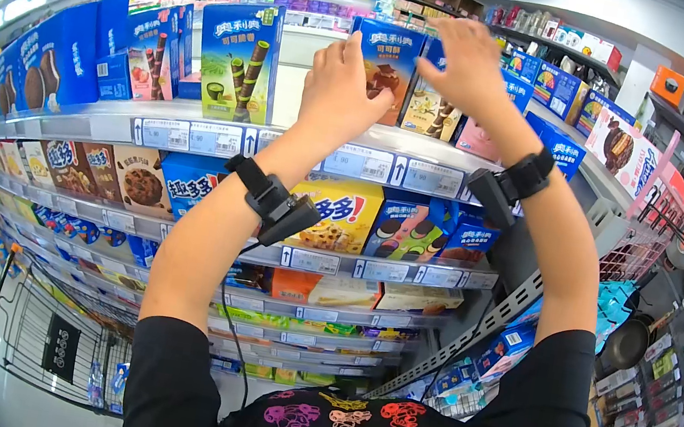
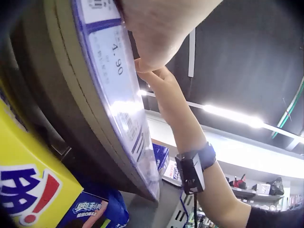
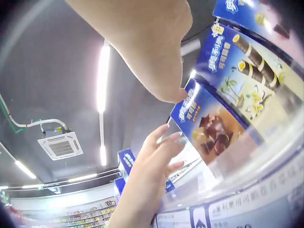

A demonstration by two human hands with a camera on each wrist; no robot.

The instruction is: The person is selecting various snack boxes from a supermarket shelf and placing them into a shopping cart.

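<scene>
A blue-and-brown chocolate snack box stands upright on the top shelf, between my two hands. My left hand is at its left edge, fingers raised and loosely bent; in the right wrist view these fingers lie beside the box front. Over the box's upper right corner, my right hand spreads its fingers, slightly blurred. Its thumb tip meets the box's top edge in the right wrist view. Right of this box stands a vanilla wafer roll box, partly behind the right hand. The left wrist view shows mostly a price strip.
A green wafer roll box stands left of my left hand, past a gap. Price labels line the shelf edge. Lower shelves hold cookie boxes. A cart stands lower left; pans hang at the right.
</scene>
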